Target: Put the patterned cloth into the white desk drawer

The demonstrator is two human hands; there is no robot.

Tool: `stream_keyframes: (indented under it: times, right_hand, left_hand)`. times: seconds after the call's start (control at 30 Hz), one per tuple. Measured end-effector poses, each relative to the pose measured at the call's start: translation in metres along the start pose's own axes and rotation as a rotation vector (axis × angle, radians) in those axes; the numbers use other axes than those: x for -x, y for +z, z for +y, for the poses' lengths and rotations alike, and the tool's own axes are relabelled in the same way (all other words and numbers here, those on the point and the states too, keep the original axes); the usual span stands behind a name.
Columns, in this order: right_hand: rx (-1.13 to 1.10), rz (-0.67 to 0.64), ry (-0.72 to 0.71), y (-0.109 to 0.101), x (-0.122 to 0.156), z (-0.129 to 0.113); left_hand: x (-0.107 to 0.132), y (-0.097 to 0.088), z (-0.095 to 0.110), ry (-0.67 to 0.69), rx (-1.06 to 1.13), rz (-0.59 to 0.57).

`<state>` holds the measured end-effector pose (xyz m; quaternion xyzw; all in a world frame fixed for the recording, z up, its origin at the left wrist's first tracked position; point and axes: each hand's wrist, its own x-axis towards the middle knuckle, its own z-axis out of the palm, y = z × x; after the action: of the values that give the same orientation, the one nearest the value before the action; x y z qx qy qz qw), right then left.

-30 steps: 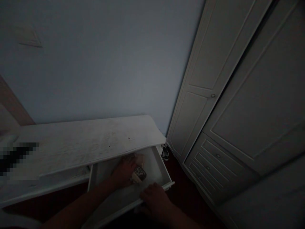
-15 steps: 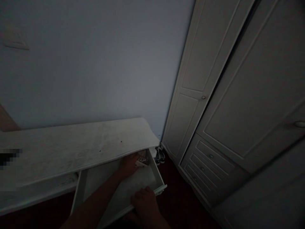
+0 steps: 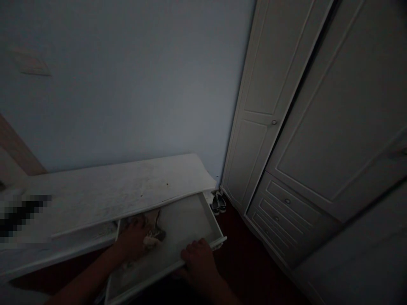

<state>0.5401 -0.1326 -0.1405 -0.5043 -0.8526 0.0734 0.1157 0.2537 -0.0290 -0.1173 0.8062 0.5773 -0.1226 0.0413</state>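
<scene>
Desk top, white, one in number, spans the left and centre of the view against the wall. One drawer stands pulled out under its right end.

Left hand lies inside the drawer, at its left rear. One small object, pale with a dark patterned part, lies on the drawer floor directly right of this hand and touching its fingertips. The light is too dim to tell whether the fingers are clamped on the object or only laid against it. Its long axis appears to run roughly left to right, along the drawer's width. The left hand is the nearer hand by a clear margin.

Right hand sits at the drawer's front edge, near the right corner, well apart from the object. Its fingers are curled over the front rim and closed on it.

Two shoes, one pair, rest on the dark floor just beyond the drawer's right side. One wardrobe fills the right of the view, with its doors shut and at least three shallow drawer fronts low down.
</scene>
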Motion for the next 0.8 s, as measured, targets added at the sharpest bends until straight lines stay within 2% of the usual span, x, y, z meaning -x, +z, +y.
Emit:
stream_keyframes:
  times: [0.13,0.23,0.47,0.6,0.7,0.8]
  right_hand:
    - [0.023,0.021,0.000,0.001,0.000,0.000]
    - [0.031,0.061,-0.011,0.002,0.001,0.000]
    - [0.016,0.196,-0.006,0.009,0.006,-0.001]
    - [0.008,0.269,0.006,0.021,0.006,-0.002]
    - [0.010,0.298,0.018,0.029,0.005,-0.002]
    - [0.014,0.286,0.030,0.032,0.005,0.000]
  left_hand:
    - [0.018,0.007,0.013,0.165,0.043,-0.178]
    - [0.018,0.009,0.029,0.291,0.083,-0.200]
    - [-0.001,0.009,0.052,0.500,0.158,-0.073]
    - [-0.031,0.008,0.096,0.547,0.174,0.055]
    - [-0.057,0.004,0.134,0.505,0.185,0.129]
    - [-0.080,-0.008,0.158,0.429,0.197,0.175]
